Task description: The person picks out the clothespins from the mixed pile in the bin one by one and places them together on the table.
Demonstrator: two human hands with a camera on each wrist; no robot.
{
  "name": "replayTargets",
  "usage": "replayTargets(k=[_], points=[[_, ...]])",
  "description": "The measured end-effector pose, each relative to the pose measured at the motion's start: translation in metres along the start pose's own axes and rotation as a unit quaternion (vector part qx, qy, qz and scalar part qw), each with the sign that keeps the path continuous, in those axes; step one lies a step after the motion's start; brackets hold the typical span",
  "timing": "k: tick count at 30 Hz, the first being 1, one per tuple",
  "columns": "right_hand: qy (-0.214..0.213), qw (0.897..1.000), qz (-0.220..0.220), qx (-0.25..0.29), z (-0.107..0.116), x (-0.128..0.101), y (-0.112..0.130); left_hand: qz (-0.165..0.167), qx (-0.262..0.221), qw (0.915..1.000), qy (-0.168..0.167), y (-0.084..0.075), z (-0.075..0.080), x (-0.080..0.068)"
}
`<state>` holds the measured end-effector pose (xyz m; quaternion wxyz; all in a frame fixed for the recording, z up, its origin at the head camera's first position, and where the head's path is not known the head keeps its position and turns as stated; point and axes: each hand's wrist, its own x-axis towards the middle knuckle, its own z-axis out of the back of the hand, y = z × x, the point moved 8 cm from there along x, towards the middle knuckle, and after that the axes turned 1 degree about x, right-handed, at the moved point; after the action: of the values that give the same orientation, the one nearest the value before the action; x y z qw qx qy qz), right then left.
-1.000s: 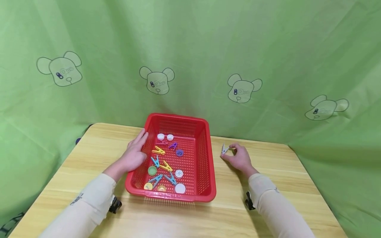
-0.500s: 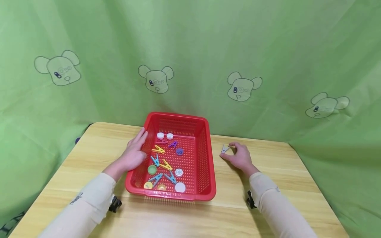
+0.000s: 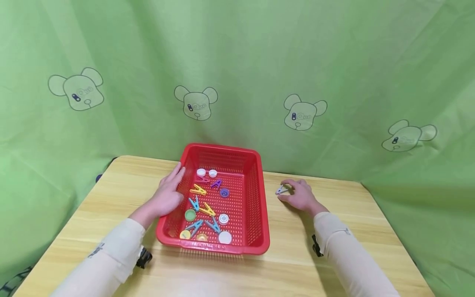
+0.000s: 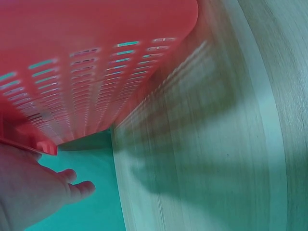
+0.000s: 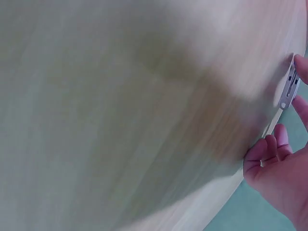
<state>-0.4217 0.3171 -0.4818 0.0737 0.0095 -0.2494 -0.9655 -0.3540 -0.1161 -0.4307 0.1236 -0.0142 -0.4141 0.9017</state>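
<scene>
My left hand [image 3: 167, 196] rests at the left rim of a red plastic basket [image 3: 219, 247], its fingers stretched out along the side. In the left wrist view the fingertips [image 4: 85, 187] stick out beyond the slotted basket wall [image 4: 91, 29]. To the right of the basket, my right hand [image 3: 301, 195] pinches a pale grey clothespin [image 3: 281, 190] between thumb and fingers, low over the table. The right wrist view shows this clothespin [image 5: 290, 85] side-on between the fingertips, the other fingers curled near the tabletop.
Inside the basket lie yellow clothespins [image 3: 198, 189], blue clothespins [image 3: 213, 225], a purple clothespin [image 3: 217, 183], a pink clothespin [image 3: 202, 180] and several bottle caps [image 3: 224, 237]. The wooden table [image 3: 289, 255] meets a green curtain [image 3: 237, 82] at its back edge.
The right hand has tilted the clothespin lower and its fingers have closed in over it. The left hand and the basket stay in place; the head view has shifted slightly.
</scene>
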Motion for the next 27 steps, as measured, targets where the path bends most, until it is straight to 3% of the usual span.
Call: replayTargets(k=[16, 27], points=[[-0.057, 0.998, -0.013, 0.004, 0.007, -0.014, -0.012, 0.001, 0.013, 0.9999, 0.004, -0.001, 0.001, 0.001], [-0.118, 0.988, -0.095, 0.019, 0.0, -0.027, -0.012, -0.004, 0.008, 0.9999, 0.004, -0.001, 0.0, -0.003]])
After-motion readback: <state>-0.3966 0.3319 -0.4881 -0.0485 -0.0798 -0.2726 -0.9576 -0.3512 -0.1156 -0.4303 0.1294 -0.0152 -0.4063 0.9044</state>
